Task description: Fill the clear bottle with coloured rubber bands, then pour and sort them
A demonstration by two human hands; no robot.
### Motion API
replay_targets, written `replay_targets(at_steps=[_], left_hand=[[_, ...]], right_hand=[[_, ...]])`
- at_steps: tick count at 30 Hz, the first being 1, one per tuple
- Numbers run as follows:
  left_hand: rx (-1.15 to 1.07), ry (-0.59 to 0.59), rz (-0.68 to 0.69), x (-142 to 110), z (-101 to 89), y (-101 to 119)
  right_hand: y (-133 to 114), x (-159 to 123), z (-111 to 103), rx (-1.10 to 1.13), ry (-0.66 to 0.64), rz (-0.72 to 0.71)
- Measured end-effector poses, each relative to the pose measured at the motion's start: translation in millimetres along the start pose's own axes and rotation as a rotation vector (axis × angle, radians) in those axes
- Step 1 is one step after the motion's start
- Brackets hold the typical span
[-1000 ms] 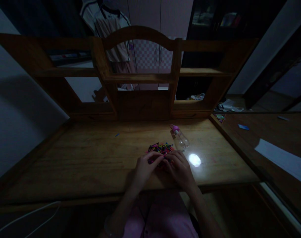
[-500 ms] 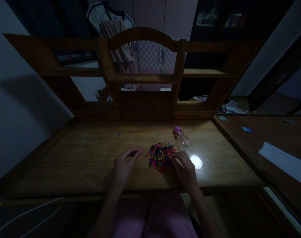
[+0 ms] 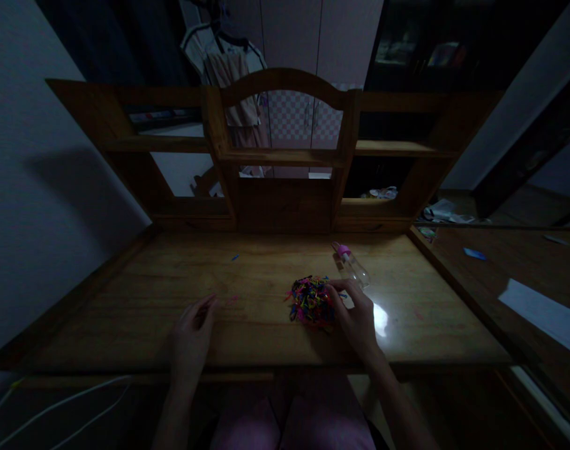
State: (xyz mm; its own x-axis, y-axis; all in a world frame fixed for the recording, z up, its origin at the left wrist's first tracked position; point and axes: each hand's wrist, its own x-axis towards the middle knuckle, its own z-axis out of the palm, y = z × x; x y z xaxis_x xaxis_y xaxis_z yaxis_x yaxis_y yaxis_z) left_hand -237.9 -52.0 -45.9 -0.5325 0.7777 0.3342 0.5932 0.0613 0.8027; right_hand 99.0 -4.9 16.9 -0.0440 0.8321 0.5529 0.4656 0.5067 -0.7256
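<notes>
As the right hand (image 3: 330, 289) reaches its edge, a tangled pile of small multicoloured bands (image 3: 312, 301) sits on the light wooden desk (image 3: 149, 287).
Pile roundish, loose, pink-yellow-blue-dark mix; right fingertips' grip cannot be told; left hand (image 3: 212, 301) apart, fingertips pressed together.

Home room | wooden desk (image 3: 266, 337) with shelves | hanging clothes (image 3: 233, 69) | 1 checked cupboard (image 3: 294, 115)

The colourful pile (image 3: 313, 302) lies on the bench (image 3: 261, 337); right hand (image 3: 357, 315) touches its right side, left hand (image 3: 191, 328) well left of it.
</notes>
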Motion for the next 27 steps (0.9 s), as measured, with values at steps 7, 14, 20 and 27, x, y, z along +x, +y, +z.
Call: replay_targets(at_steps=[7, 14, 20, 27], left_hand=[[-0.171, 0.131, -0.175, -2, -8.6, 0], [-0.226, 0.078, -0.197, -1, -10.9, -2], [-0.221, 0.063, -0.191, 1, -9.1, -11], [-0.180, 0.022, -0.209, 1, -8.0, -13]], right_hand=[[-34, 90, 95, -0.038, -0.409, -0.146], [-30, 137, 210, -0.137, -0.631, -0.072], [-9, 164, 190, -0.143, -0.570, -0.048], [9, 150, 87, -0.169, -0.665, -0.175]])
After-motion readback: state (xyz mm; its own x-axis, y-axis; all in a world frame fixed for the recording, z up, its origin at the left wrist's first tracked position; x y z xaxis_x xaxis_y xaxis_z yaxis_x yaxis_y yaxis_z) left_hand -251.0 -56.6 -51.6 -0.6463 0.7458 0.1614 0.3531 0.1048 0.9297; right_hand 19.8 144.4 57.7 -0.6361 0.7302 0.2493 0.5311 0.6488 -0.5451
